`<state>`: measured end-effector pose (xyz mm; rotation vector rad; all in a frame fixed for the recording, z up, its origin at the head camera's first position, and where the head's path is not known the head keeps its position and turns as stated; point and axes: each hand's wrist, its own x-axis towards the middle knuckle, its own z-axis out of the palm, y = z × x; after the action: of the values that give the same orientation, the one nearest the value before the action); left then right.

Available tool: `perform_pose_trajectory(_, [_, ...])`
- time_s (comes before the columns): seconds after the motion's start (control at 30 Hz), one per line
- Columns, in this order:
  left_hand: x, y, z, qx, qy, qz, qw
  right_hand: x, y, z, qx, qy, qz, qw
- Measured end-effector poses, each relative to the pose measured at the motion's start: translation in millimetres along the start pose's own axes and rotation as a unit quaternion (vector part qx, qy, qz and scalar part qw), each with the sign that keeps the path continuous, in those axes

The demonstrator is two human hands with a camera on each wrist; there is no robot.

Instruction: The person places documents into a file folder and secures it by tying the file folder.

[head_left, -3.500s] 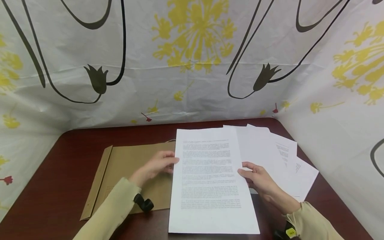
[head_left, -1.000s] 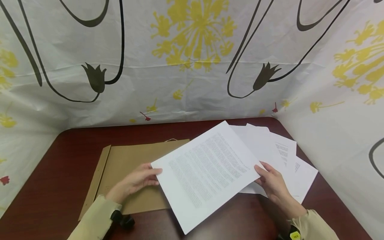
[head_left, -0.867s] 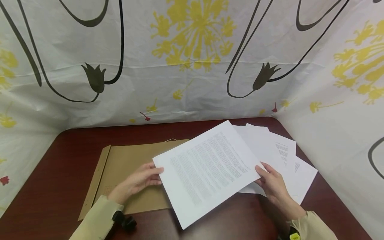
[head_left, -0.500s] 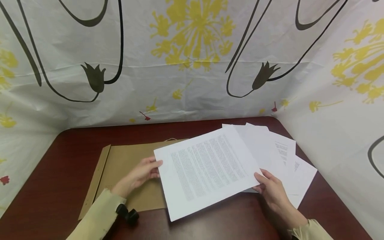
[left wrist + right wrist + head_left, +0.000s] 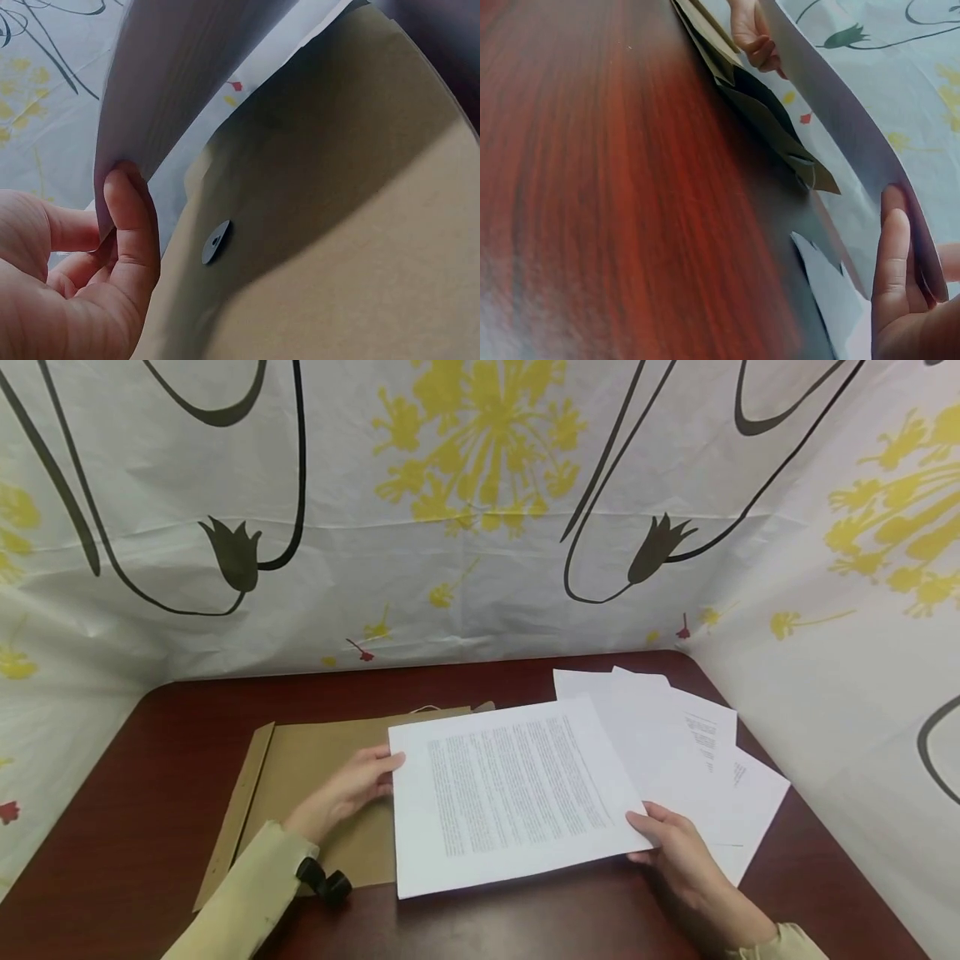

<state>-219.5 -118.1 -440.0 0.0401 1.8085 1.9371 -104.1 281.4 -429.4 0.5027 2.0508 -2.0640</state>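
Both hands hold a printed paper stack turned sideways, its lines of text running up and down in the head view. My left hand pinches its left edge near the upper corner, thumb on top and fingers beneath. At the lower right corner, my right hand grips it the same way. The right wrist view shows the paper raised above the table, bowing slightly. Under its left part lies a brown kraft file envelope with a folded flap along its left side. A round button shows on the envelope in the left wrist view.
More loose printed sheets lie fanned out at the right, partly covered by the held stack. The dark red wooden table ends at a patterned white curtain at the back. In the right wrist view the envelope's mouth gapes.
The stack has turned from upright to sideways, passing through a slant. In the last second its left edge has risen and its right corner has come down, each hand moving with it.
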Motion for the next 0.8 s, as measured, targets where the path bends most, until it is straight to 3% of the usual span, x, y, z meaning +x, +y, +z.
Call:
perform_pose_trajectory(0.37, [7.9,-1.3,23.7,0.009,-0.035,0.001,0.9994,-0.3,-13.1,-28.6,0.030,0.021,-0.052,0.9980])
perform_pose_trajectory(0.53, [10.0,-1.9,40.6,0.090,-0.069,0.029,0.9931,-0.2,-17.9,-47.0,0.053,0.036,-0.077,0.9949])
perform_pose_trajectory(0.6, [8.9,-1.0,48.7,0.149,-0.074,0.047,0.9850,-0.6,-18.9,-53.2,0.063,0.040,-0.091,0.9930])
perform_pose_trajectory(0.67, [7.2,0.8,57.3,0.220,-0.068,0.070,0.9705,-0.9,-19.9,-59.7,0.062,0.042,-0.101,0.9920])
perform_pose_trajectory(0.8, [5.8,4.1,73.0,0.350,-0.045,0.107,0.9294,-1.4,-23.5,-71.5,0.073,0.043,-0.127,0.9883])
